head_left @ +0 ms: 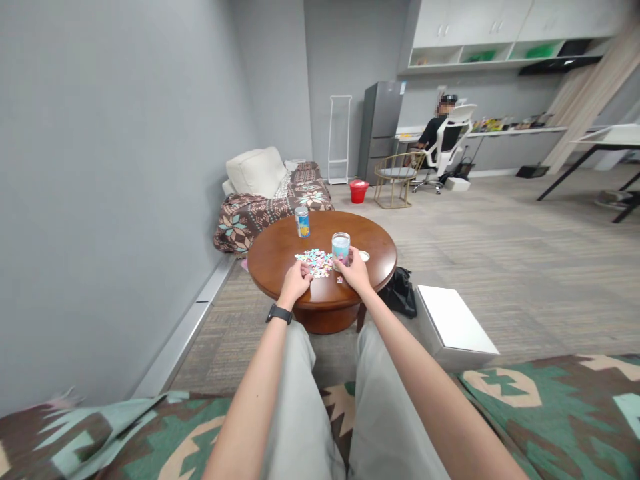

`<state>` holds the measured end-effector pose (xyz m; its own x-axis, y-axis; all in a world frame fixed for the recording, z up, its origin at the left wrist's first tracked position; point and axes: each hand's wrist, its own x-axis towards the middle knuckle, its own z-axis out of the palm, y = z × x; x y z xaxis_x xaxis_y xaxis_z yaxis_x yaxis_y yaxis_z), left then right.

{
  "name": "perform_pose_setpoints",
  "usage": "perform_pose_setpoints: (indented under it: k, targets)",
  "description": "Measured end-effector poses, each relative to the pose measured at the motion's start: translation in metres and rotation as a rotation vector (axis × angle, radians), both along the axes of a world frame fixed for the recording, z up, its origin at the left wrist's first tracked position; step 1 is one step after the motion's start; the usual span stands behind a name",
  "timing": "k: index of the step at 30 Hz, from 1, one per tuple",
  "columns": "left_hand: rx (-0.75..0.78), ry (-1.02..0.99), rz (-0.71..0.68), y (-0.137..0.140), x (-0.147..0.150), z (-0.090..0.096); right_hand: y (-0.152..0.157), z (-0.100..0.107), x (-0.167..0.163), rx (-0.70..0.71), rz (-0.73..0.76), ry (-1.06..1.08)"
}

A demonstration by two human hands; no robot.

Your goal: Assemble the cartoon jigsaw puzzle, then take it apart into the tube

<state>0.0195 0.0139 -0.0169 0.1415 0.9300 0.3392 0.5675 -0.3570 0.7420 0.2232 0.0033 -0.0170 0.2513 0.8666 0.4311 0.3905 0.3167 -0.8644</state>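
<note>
My right hand [355,270] is wrapped around a clear jar [341,247] with a blue and pink label, holding it upright at the right side of the puzzle pieces. The jar's top is uncovered. At the near left edge of the loose pile of small pastel jigsaw pieces [316,259] is my left hand [297,280]. Its fingers are loosely curled, with the thumb a little apart, and nothing can be made out between them. A single jigsaw piece [339,280] lies apart near the table's front. Beside my right fingers sits a pale round lid [365,256].
Everything stands on a round brown wooden table [270,260]. A blue and yellow can [303,223] with a silver lid is farther back. Right of the table are a black bag [401,292] and a white box [455,317]. A person [434,130] sits in the background.
</note>
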Motion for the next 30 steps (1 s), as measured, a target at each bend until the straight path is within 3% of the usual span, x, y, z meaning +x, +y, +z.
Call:
perform_pose_setpoints:
  k: [5, 10, 14, 17, 21, 24, 27, 30]
  targets:
    - [-0.037, -0.215, -0.065, -0.001, -0.003, 0.010, 0.002, 0.000, -0.002, 0.053, 0.017, -0.037]
    - [0.085, -0.371, -0.078, -0.005, 0.015, 0.056, 0.004, 0.000, -0.001, 0.092, 0.068, -0.077]
    - [0.194, -0.196, -0.096, 0.003, 0.037, 0.095, 0.003, 0.000, 0.000, 0.113, 0.092, -0.090]
    - [0.177, -0.075, -0.184, 0.012, 0.048, 0.107, 0.002, 0.000, 0.000, 0.122, 0.089, -0.093]
    - [0.180, -0.083, -0.221, 0.017, 0.053, 0.108, 0.003, 0.000, -0.001, 0.115, 0.087, -0.075]
    - [0.254, -0.143, -0.153, 0.017, 0.049, 0.100, 0.003, -0.001, -0.002, 0.110, 0.085, -0.061]
    - [0.314, -0.081, 0.020, 0.014, 0.035, 0.078, 0.004, -0.002, -0.002, 0.078, 0.057, -0.039]
    - [0.163, 0.107, 0.123, 0.008, 0.020, 0.044, 0.004, -0.004, -0.001, 0.041, 0.006, 0.012]
